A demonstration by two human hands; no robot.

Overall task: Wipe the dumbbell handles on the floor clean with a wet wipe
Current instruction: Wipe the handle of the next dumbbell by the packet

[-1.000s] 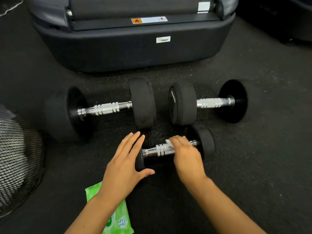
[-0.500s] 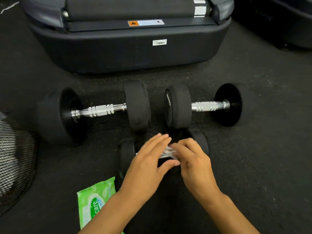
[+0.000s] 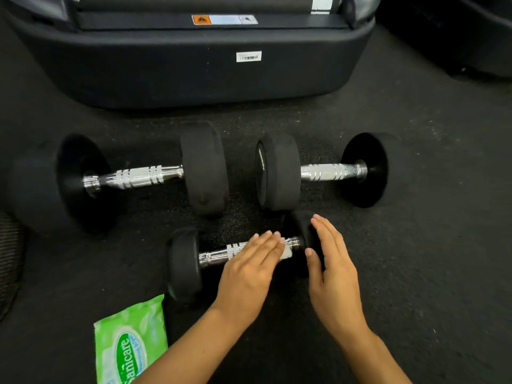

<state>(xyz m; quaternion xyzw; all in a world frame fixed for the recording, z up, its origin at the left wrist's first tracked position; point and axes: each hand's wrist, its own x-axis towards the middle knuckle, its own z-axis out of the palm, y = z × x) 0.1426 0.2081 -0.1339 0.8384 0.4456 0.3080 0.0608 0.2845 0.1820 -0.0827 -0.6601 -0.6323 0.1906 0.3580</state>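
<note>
At the far left edge of the frame a dark wire mesh object shows only in part. In the lower left lies a green wet-wipe pack marked "Sanicare", flat on the black floor; whether its flap is open, and what is left inside, cannot be told. Left of centre a large dumbbell rests on the floor, its chrome handle bare. Below it, at centre, sits the small dumbbell. The left hand lies flat over its handle, fingers straight and together, pressing a white wet wipe onto the chrome. Just to the right, the right hand is spread flat, gripping nothing, against the small dumbbell's right weight. Upper right of centre lies a second large dumbbell. Across the top stands a dark machine base.
</note>
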